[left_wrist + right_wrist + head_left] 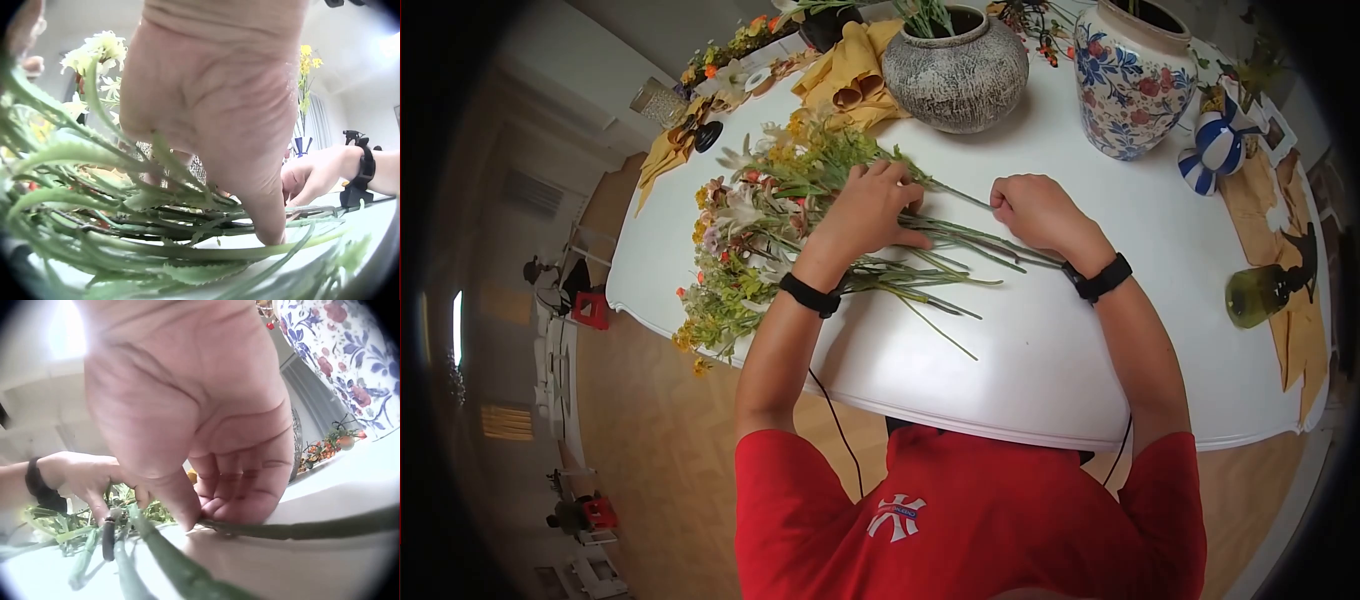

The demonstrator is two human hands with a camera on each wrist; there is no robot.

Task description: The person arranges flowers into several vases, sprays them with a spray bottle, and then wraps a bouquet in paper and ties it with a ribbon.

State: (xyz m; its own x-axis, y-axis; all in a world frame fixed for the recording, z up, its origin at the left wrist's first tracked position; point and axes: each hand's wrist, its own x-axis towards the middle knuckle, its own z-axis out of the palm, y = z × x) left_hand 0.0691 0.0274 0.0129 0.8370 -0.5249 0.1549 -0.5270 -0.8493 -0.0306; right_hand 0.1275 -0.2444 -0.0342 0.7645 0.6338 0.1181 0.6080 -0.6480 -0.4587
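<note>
Artificial flowers [745,215] with long green stems [970,237] lie in a spread bunch on the white table. The left hand [870,212] is over the bunch, fingers bent down among the leaves and thumb across the stems. In the left wrist view that hand [206,100] has its thumb down on the stems [187,250]. To its right, the right hand [1042,213] pinches one stem near its end. The right wrist view shows this hand [194,406] with thumb and curled fingers together on the thin stem [294,530].
Behind the flowers stand a grey textured pot [957,75] and a floral vase [1133,85]. Yellow wrapping [850,75] lies at the back. On the right are a blue-and-white striped object [1220,148], a green spray bottle [1253,298] and brown paper [1290,345].
</note>
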